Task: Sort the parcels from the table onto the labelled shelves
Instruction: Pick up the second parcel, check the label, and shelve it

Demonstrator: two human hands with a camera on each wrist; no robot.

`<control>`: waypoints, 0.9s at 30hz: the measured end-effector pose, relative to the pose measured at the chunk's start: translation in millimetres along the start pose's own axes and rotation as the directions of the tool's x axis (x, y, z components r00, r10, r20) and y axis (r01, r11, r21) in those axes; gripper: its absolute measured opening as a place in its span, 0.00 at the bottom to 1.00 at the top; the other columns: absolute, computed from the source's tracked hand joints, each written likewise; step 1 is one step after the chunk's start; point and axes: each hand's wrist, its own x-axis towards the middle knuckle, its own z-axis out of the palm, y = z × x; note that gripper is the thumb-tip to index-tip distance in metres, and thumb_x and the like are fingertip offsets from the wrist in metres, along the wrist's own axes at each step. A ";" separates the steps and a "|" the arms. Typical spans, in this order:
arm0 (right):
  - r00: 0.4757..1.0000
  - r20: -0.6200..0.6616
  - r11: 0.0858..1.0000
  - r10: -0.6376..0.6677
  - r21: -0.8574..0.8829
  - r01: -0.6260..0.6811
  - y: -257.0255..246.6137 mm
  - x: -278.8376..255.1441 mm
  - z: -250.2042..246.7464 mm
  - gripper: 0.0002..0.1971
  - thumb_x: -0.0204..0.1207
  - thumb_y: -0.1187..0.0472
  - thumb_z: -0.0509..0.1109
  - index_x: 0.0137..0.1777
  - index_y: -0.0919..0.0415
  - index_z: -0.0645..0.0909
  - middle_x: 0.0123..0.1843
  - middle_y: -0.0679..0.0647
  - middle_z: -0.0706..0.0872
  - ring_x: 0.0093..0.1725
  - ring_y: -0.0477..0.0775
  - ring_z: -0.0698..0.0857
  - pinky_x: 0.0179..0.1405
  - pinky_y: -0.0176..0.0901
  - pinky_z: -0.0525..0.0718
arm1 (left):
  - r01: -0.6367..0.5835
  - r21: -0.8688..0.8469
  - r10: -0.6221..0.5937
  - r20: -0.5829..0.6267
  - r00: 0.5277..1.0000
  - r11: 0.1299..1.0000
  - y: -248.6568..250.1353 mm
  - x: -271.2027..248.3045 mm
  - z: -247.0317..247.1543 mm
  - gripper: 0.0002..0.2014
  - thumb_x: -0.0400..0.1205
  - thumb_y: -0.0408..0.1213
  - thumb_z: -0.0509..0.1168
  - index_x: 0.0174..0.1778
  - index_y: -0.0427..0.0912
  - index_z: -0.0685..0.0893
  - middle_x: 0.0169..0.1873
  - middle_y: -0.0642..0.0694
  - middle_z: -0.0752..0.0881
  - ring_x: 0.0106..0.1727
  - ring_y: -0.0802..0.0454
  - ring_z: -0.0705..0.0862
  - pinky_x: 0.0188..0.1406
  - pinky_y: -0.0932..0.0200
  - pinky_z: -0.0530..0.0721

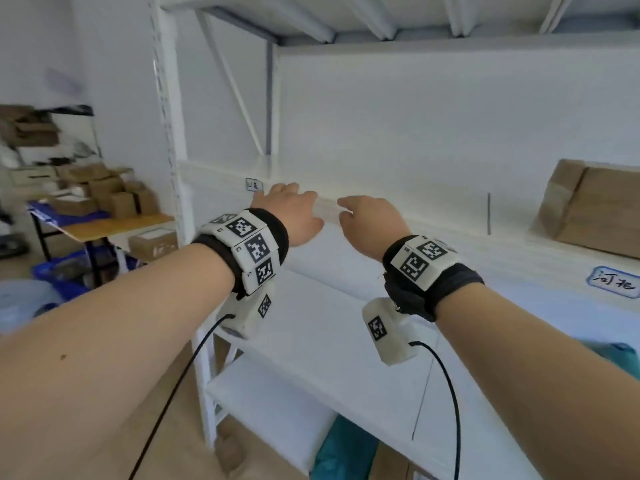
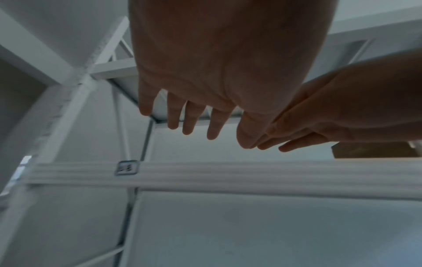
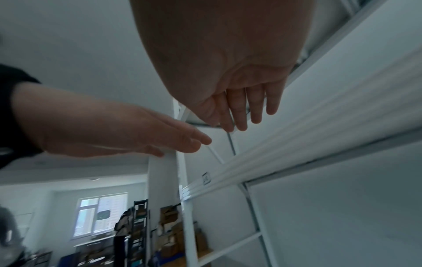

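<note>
Above the shelf rail [image 1: 398,220], the left hand [image 1: 291,213] and right hand [image 1: 372,223] hang empty, their straight fingers [image 2: 173,115] shown only in the wrist views.

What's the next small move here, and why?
Probably draw both hands back from the shelf and turn left toward the table for another parcel. The left hand and right hand are over the shelf edge with straight fingers, holding nothing. One box already sits on the shelf at right, and boxes remain piled on the table.
</note>
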 end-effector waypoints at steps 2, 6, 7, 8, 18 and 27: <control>0.999 0.042 0.999 -0.030 0.020 0.029 -13.5 -3.7 18.7 0.22 0.84 0.61 0.51 0.75 0.59 0.74 0.76 0.57 0.78 0.74 0.61 0.76 0.70 0.47 0.74 | 0.047 0.020 -0.048 0.051 0.998 0.999 -16.2 -12.9 10.6 0.30 0.84 0.51 0.52 0.84 0.50 0.61 0.83 0.42 0.63 0.83 0.40 0.60 0.78 0.41 0.60; 0.984 0.116 0.990 -0.138 0.028 0.136 -47.2 -7.6 55.8 0.21 0.84 0.61 0.52 0.73 0.61 0.76 0.75 0.58 0.79 0.73 0.61 0.77 0.70 0.49 0.75 | 0.143 0.054 -0.149 0.124 0.981 0.988 -58.1 -39.5 33.6 0.30 0.84 0.50 0.55 0.83 0.48 0.64 0.82 0.41 0.65 0.82 0.40 0.63 0.76 0.42 0.64; 0.979 0.122 0.987 -0.161 0.021 0.160 -55.2 -6.7 64.4 0.21 0.84 0.62 0.52 0.73 0.61 0.76 0.74 0.58 0.80 0.72 0.61 0.77 0.69 0.49 0.76 | 0.162 0.059 -0.168 0.129 0.977 0.985 -68.5 -44.8 39.3 0.30 0.83 0.49 0.55 0.83 0.48 0.63 0.82 0.42 0.66 0.81 0.40 0.64 0.75 0.42 0.65; 0.975 0.128 0.984 -0.180 0.014 0.180 -63.0 -5.3 73.7 0.21 0.84 0.61 0.52 0.72 0.61 0.77 0.73 0.59 0.80 0.72 0.62 0.78 0.68 0.49 0.76 | 0.178 0.061 -0.185 0.133 0.974 0.982 -77.8 -49.4 44.2 0.31 0.83 0.50 0.55 0.83 0.48 0.63 0.81 0.42 0.66 0.81 0.41 0.65 0.75 0.42 0.65; 0.921 0.259 0.956 -0.291 0.054 0.288 -155.9 30.3 184.8 0.21 0.83 0.58 0.53 0.72 0.62 0.75 0.67 0.61 0.82 0.68 0.64 0.79 0.67 0.56 0.78 | 0.304 0.091 -0.316 0.194 0.929 0.948 -197.8 -50.8 91.8 0.30 0.82 0.51 0.56 0.82 0.50 0.66 0.80 0.40 0.69 0.79 0.37 0.68 0.75 0.38 0.67; 0.902 0.287 0.944 -0.321 0.018 0.330 -275.3 124.5 258.7 0.22 0.85 0.58 0.52 0.76 0.62 0.71 0.75 0.62 0.78 0.74 0.63 0.75 0.74 0.56 0.72 | 0.376 0.046 -0.378 0.172 0.910 0.926 -355.7 -6.2 114.1 0.29 0.82 0.49 0.56 0.82 0.48 0.66 0.81 0.41 0.67 0.81 0.37 0.64 0.76 0.36 0.64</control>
